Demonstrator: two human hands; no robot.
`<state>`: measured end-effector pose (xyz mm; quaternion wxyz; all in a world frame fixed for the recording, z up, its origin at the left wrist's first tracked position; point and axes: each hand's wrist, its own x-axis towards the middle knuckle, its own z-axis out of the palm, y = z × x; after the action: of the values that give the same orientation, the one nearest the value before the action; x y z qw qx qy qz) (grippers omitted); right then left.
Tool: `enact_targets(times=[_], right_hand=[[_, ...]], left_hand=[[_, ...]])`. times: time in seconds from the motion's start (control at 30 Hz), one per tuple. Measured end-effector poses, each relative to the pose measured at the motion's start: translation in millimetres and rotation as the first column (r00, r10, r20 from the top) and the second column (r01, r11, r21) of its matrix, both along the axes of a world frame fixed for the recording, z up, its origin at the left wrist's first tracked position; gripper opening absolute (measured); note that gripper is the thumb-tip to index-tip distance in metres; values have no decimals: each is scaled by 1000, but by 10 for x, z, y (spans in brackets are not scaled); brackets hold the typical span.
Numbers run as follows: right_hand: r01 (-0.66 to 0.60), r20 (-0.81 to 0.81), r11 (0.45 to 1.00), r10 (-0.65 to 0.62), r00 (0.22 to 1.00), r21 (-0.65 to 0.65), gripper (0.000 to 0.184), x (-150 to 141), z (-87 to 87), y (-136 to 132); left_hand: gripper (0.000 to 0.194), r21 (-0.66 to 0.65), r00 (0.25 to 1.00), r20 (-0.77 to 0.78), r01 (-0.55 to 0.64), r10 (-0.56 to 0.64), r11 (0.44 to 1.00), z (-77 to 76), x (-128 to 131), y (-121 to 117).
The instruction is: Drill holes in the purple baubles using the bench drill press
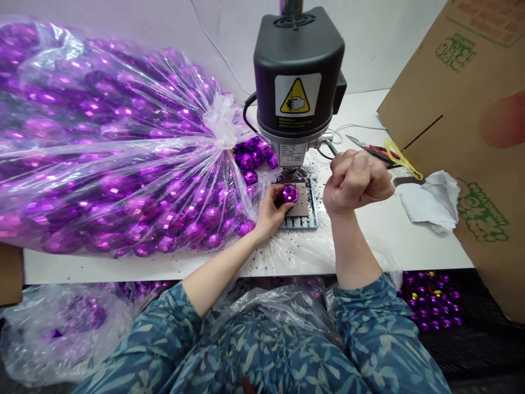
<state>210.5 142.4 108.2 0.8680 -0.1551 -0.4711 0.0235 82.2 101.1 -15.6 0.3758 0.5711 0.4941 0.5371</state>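
A small bench drill press (298,76) with a dark head stands at the middle of the table. Under its chuck (289,174), my left hand (271,210) pinches a shiny purple faceted ball (290,193) between thumb and fingers. The ball rests over a light brown board (302,209) on the slotted metal base (314,220). My right hand (355,180) is raised to the right of the machine, its fingers wrapped round the end of the feed lever (330,146); most of that grip is hidden inside the fist.
A big tied clear bag (123,164) of purple balls fills the left, with loose purple balls (246,161) by its knot. On the right are pliers (369,149), yellow-handled scissors (404,161), crumpled white paper (429,200) and a cardboard box (488,164). Dark shavings litter the white table (143,268).
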Motion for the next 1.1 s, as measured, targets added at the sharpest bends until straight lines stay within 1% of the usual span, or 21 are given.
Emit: enact_targets(times=[0.17, 0.23, 0.27, 0.33, 0.37, 0.43, 0.5, 0.53, 0.57, 0.6, 0.67, 0.7, 0.77, 0.8, 0.83, 0.87, 0.9, 0.93, 1.0, 1.03, 1.1], right_hand=[[-32, 34, 992, 28, 999, 122, 54, -4, -68, 4], [-32, 54, 988, 24, 998, 154, 55, -5, -39, -11], [-31, 53, 989, 24, 998, 145, 55, -6, 3, -21], [-37, 39, 998, 35, 999, 55, 56, -8, 145, -35], [-47, 32, 998, 48, 998, -34, 58, -9, 237, -36], [-67, 24, 978, 74, 997, -199, 62, -14, 430, -26], [-74, 32, 955, 87, 996, -287, 65, -22, 583, -1], [-74, 33, 952, 88, 996, -298, 65, -27, 633, 12], [-75, 34, 952, 89, 995, -296, 65, -33, 663, 22], [-75, 35, 955, 89, 995, -286, 64, -39, 677, 29], [-69, 37, 965, 81, 996, -253, 63, -51, 674, 34], [-66, 38, 969, 77, 996, -239, 62, -57, 666, 34], [-56, 36, 972, 66, 997, -230, 63, -66, 652, 32], [-46, 37, 971, 56, 998, -237, 64, -69, 648, 32], [-36, 41, 968, 48, 998, -248, 64, -71, 645, 34], [-28, 46, 966, 41, 998, -257, 63, -70, 643, 37], [-23, 49, 965, 37, 998, -261, 63, -69, 641, 40], [-23, 50, 965, 37, 998, -261, 63, -65, 637, 43], [-45, 42, 966, 58, 997, -254, 60, -55, 625, 47], [-61, 36, 966, 73, 997, -250, 59, -49, 617, 47], [-88, 30, 966, 98, 995, -243, 56, -35, 602, 44]], left_hand=[[45, 1, 1000, 4, 5, -5, 1000, -2, 13, -6], [45, 1, 1000, 1, -1, 1, 1000, 2, 18, -5], [45, -1, 1000, 0, -5, 5, 1000, 8, 21, -2], [45, -12, 1000, -5, -10, 10, 1000, 37, 25, 5], [44, -20, 1000, -12, -13, 13, 1000, 61, 26, 4], [42, -31, 998, -52, -40, 39, 999, 125, 21, -28], [40, 15, 986, -141, -83, 84, 996, 196, -2, -136], [38, 72, 975, -201, -81, 94, 994, 228, -24, -231], [37, 146, 959, -269, -48, 86, 988, 253, -57, -356], [35, 220, 938, -343, 22, 56, 975, 270, -101, -510], [29, 304, 858, -511, 243, -58, 921, 269, -222, -884], [27, 290, 789, -601, 365, -129, 885, 249, -295, -1087], [23, 190, 594, -769, 567, -238, 801, 168, -451, -1466], [21, 106, 483, -827, 637, -288, 764, 110, -525, -1622], [21, 12, 389, -854, 677, -344, 736, 46, -592, -1745], [24, -90, 321, -856, 680, -405, 728, -22, -647, -1834], [29, -194, 283, -840, 641, -463, 743, -89, -688, -1890], [36, -297, 267, -815, 570, -515, 766, -151, -714, -1917], [49, -481, 249, -771, 375, -586, 792, -246, -723, -1914], [54, -541, 236, -759, 291, -607, 789, -270, -709, -1899], [59, -611, 201, -738, 206, -644, 765, -251, -663, -1867]])
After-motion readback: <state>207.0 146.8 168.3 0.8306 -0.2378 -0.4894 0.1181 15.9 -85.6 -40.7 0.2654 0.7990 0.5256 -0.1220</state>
